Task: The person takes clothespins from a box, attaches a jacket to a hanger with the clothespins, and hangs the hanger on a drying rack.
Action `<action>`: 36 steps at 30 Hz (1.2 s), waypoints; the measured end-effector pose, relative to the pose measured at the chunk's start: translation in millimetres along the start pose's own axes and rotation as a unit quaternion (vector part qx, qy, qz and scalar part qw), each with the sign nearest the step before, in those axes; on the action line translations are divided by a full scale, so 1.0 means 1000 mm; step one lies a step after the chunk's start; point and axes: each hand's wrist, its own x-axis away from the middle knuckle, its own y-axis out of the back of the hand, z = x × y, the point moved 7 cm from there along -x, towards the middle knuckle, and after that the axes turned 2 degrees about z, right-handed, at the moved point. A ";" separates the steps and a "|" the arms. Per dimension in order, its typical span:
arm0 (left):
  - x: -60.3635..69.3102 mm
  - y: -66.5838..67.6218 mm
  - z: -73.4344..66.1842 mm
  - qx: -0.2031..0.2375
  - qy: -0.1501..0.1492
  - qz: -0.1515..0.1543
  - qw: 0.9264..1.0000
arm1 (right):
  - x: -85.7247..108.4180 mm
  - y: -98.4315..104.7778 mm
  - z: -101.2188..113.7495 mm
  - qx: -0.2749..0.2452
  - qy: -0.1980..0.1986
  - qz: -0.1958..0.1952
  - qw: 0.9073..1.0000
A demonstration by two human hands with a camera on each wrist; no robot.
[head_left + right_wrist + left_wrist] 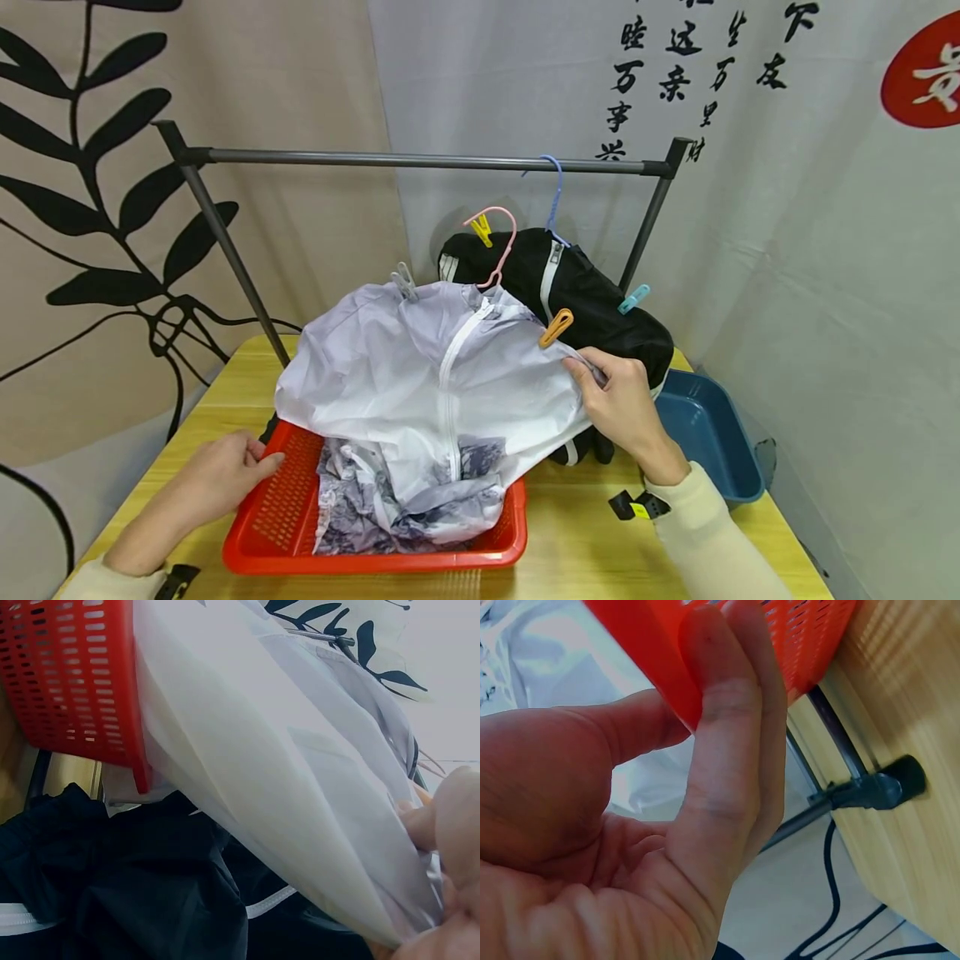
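Observation:
A white and pale lilac zip jacket [397, 358] with a dark printed hem hangs over a red plastic basket [281, 492], its lower part lying inside. A pink hanger [512, 242] sticks out at its collar. A grey clothespin [403, 281] and an orange clothespin [556, 327] are clipped at its shoulders. My right hand [622, 408] pinches the jacket's fabric beside the orange clothespin; the right wrist view shows that hand [450, 877] at the cloth's edge. My left hand [225, 475] grips the basket's left rim, thumb and fingers [724, 757] on either side of it.
Behind the jacket, a black jacket [592, 283] hangs by a blue hanger [556, 196] from the grey rack's bar [375, 158]. Yellow [482, 231] and light blue [633, 298] clothespins sit on it. A blue tub [708, 433] stands at the wooden table's [577, 533] right side.

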 end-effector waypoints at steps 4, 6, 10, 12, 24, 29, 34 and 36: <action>0.001 0.003 0.011 0.025 0.016 0.020 0.999 | 0.000 0.002 -0.003 0.003 -0.007 -0.004 1.000; 0.002 0.005 0.016 0.035 0.023 0.028 0.999 | 0.000 0.004 -0.004 0.003 -0.010 -0.008 1.000; 0.002 0.011 0.028 0.043 0.035 0.035 0.998 | 0.000 0.007 -0.005 -0.003 -0.014 -0.016 1.000; 0.002 0.014 0.034 0.044 0.041 0.038 0.997 | 0.000 0.009 -0.005 -0.004 -0.014 -0.019 1.000; 0.001 0.029 0.070 0.051 0.066 0.053 0.995 | 0.001 0.012 -0.011 0.001 -0.016 -0.027 1.000; 0.002 0.032 0.077 0.067 0.083 0.065 0.992 | 0.001 0.014 -0.011 0.003 -0.019 -0.029 0.999; 0.003 0.032 0.077 0.075 0.094 0.073 0.990 | 0.001 0.015 -0.013 0.004 -0.025 -0.029 0.999; 0.003 0.032 0.076 0.075 0.098 0.075 0.990 | 0.001 0.015 -0.013 0.005 -0.027 -0.029 0.999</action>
